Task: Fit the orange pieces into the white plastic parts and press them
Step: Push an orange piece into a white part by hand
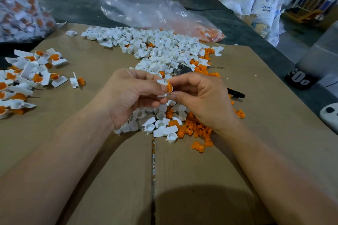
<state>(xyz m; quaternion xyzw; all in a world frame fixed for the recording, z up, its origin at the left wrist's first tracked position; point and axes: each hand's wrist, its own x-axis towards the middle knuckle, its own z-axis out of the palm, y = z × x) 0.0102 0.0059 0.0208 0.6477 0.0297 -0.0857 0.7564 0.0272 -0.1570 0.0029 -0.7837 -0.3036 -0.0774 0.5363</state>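
— What are we holding?
— Our left hand (131,93) is pinching a white part (161,82); our right hand (199,97) is pinching the orange piece (169,87) against it, above the loose pile (161,123) on the cardboard (102,160).

— Our left hand (131,89), centre, curls its fingers (146,101) round a white part (161,81).
— And our right hand (199,97) meets it, thumb and forefinger pinching an orange piece (169,87); both our bare forearms (54,151) reach forward, wrists apart.
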